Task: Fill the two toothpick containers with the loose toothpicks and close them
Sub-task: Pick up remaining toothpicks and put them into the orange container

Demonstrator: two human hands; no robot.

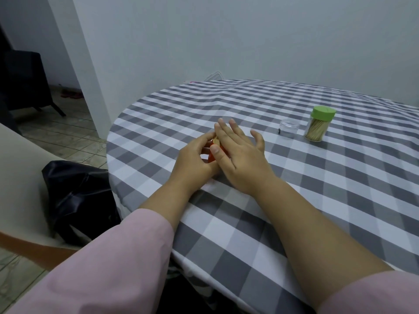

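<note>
1. One jar looks finished; it stands at the right of the table, packed with toothpicks, its green lid on.
2. The second container, red, sits between both hands; toothpick tips poke out; seemingly not yet closed.
3. The left hand curls around it; the right hand lies flat against it, fingers spread.
4. A clear cap waits beside the jar.

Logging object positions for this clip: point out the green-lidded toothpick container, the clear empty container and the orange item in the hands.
green-lidded container point(317, 126), head view, clear wall.
clear container point(288, 128), head view, side wall.
orange item point(212, 157), head view, exposed edge.
</note>
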